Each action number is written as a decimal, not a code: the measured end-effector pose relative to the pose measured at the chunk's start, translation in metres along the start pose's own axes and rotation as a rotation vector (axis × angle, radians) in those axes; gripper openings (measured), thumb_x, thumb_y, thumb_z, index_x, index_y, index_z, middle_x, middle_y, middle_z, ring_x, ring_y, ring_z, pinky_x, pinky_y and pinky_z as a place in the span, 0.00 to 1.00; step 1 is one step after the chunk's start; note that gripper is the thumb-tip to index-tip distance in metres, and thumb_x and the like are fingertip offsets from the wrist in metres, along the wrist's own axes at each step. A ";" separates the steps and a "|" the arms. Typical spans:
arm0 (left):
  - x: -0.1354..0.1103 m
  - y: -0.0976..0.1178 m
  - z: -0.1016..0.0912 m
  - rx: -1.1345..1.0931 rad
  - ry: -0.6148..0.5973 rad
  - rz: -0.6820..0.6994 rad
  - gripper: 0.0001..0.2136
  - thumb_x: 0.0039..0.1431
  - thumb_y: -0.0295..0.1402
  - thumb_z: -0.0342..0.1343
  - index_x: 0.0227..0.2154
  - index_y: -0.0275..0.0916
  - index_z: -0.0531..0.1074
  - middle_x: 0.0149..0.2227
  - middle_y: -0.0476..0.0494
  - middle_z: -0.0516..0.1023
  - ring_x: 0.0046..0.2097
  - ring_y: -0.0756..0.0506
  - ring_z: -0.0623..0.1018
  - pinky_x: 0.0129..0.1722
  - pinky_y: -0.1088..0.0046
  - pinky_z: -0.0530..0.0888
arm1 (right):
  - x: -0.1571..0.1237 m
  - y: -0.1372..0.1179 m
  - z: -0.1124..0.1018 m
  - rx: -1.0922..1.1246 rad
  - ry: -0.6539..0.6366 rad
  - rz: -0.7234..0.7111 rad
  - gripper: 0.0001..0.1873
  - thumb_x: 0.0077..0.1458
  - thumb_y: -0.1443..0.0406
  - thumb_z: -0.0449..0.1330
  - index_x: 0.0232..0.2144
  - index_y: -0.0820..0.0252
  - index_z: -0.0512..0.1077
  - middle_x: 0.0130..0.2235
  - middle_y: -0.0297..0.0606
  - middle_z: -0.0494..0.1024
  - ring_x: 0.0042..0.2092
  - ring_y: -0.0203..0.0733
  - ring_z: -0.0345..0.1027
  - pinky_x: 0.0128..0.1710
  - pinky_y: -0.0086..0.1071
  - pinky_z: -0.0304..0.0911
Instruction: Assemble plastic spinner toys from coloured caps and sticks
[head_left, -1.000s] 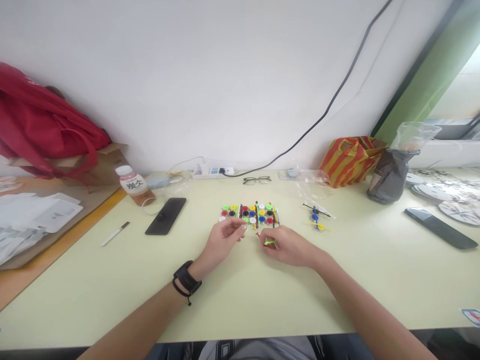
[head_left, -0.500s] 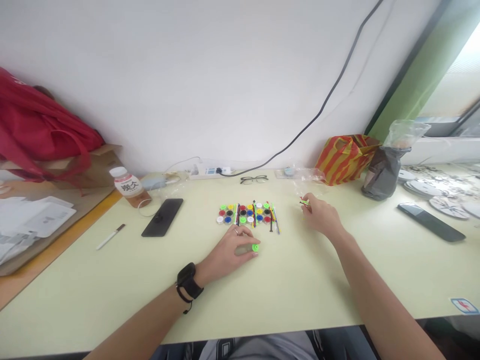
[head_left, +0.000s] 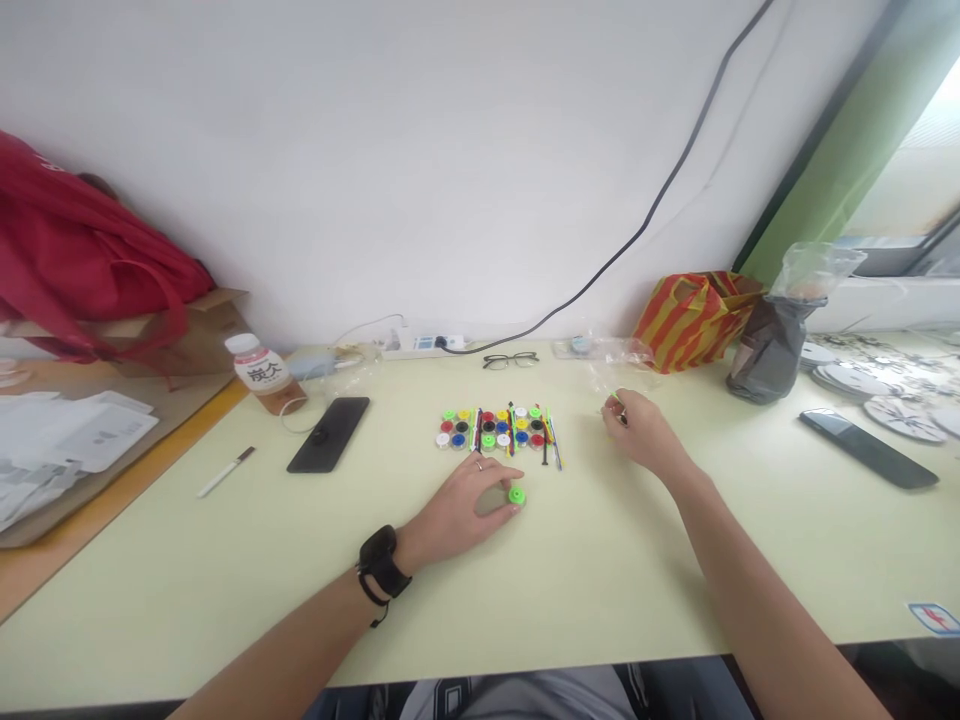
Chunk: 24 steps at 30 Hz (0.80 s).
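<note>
- Pale table (head_left: 570, 580): spreads under both hands' fingers.
- Striped bag (head_left: 694, 322): well beyond R fingers, off to their R.
- L hand (head_left: 454, 500): thumb + index apart in a C, approx. facing R.
- R hand (head_left: 641, 430): fingers curled in, well R of L fingers; can't tell if gripping or loose.
- Coloured discs (head_left: 488, 427): in rows just beyond L fingertips, well L of R fingers.
- Glasses (head_left: 511, 361): farther out, past discs.
- Thin sticks (head_left: 513, 430): amongst discs, near L index.
- Green disc (head_left: 517, 495): between L thumb + index tips, not clearly pinched.
- Dark bit (head_left: 624, 418): at R fingers, mostly hidden.
</note>
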<state>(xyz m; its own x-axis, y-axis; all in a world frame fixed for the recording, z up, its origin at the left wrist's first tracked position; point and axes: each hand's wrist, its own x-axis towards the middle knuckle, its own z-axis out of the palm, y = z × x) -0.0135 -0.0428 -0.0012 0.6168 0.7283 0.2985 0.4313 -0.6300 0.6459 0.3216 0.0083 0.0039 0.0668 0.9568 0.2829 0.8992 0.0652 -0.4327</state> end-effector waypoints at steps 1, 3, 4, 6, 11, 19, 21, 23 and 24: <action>0.000 0.000 0.000 -0.003 0.003 0.004 0.15 0.65 0.34 0.62 0.54 0.47 0.76 0.45 0.44 0.81 0.54 0.40 0.75 0.60 0.55 0.72 | -0.001 -0.004 0.000 0.080 0.025 -0.057 0.11 0.66 0.63 0.48 0.40 0.57 0.70 0.41 0.46 0.77 0.44 0.48 0.72 0.41 0.37 0.65; 0.000 0.000 -0.001 -0.012 0.015 0.010 0.16 0.64 0.34 0.62 0.54 0.47 0.76 0.45 0.44 0.82 0.53 0.40 0.76 0.59 0.55 0.72 | -0.004 -0.014 0.000 0.197 0.053 -0.163 0.16 0.69 0.63 0.43 0.45 0.58 0.71 0.47 0.49 0.77 0.50 0.49 0.72 0.49 0.40 0.66; -0.001 0.000 -0.001 -0.016 0.020 0.009 0.16 0.64 0.34 0.62 0.54 0.47 0.76 0.45 0.44 0.82 0.53 0.40 0.76 0.59 0.55 0.72 | -0.007 -0.021 0.000 0.232 0.049 -0.201 0.18 0.70 0.63 0.42 0.49 0.58 0.71 0.50 0.49 0.76 0.53 0.50 0.71 0.53 0.41 0.65; -0.001 -0.001 -0.001 -0.021 0.029 -0.003 0.17 0.64 0.35 0.63 0.55 0.47 0.75 0.45 0.44 0.82 0.53 0.40 0.77 0.59 0.55 0.72 | -0.014 -0.034 0.002 0.280 -0.010 -0.246 0.21 0.71 0.60 0.42 0.57 0.57 0.69 0.56 0.49 0.75 0.58 0.50 0.69 0.59 0.43 0.62; -0.001 -0.004 0.001 -0.059 0.029 -0.042 0.19 0.64 0.36 0.63 0.57 0.47 0.73 0.44 0.45 0.83 0.50 0.40 0.78 0.57 0.57 0.73 | -0.037 -0.061 0.005 0.368 -0.322 -0.305 0.23 0.72 0.57 0.42 0.62 0.53 0.66 0.55 0.44 0.76 0.57 0.49 0.70 0.59 0.44 0.64; 0.001 0.003 -0.004 -0.105 0.132 -0.111 0.19 0.68 0.39 0.58 0.59 0.47 0.69 0.47 0.44 0.79 0.46 0.44 0.76 0.48 0.64 0.74 | -0.053 -0.093 0.001 0.505 -0.510 -0.392 0.13 0.74 0.60 0.43 0.47 0.54 0.66 0.42 0.37 0.76 0.41 0.42 0.70 0.44 0.36 0.68; 0.002 0.004 -0.005 -0.110 0.160 -0.101 0.14 0.69 0.39 0.56 0.55 0.45 0.72 0.43 0.45 0.79 0.42 0.45 0.75 0.46 0.66 0.73 | -0.053 -0.097 0.000 0.532 -0.544 -0.448 0.15 0.73 0.62 0.43 0.46 0.54 0.69 0.43 0.38 0.77 0.44 0.43 0.71 0.48 0.38 0.68; 0.002 0.003 -0.005 -0.125 0.179 -0.107 0.12 0.70 0.39 0.55 0.53 0.44 0.72 0.40 0.46 0.79 0.39 0.46 0.74 0.41 0.69 0.73 | -0.053 -0.100 0.000 0.535 -0.587 -0.488 0.17 0.72 0.63 0.44 0.50 0.54 0.72 0.47 0.40 0.79 0.49 0.45 0.72 0.52 0.40 0.68; 0.002 0.002 -0.004 -0.136 0.187 -0.112 0.13 0.70 0.39 0.55 0.54 0.44 0.71 0.39 0.46 0.78 0.38 0.46 0.74 0.39 0.70 0.72 | -0.054 -0.100 0.000 0.529 -0.601 -0.485 0.19 0.72 0.63 0.45 0.53 0.54 0.73 0.50 0.41 0.79 0.52 0.47 0.71 0.54 0.42 0.67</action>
<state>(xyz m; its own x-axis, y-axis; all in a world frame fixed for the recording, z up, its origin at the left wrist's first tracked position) -0.0139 -0.0415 0.0042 0.4323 0.8365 0.3366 0.3896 -0.5099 0.7670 0.2278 -0.0499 0.0322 -0.6317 0.7676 0.1080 0.4471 0.4746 -0.7582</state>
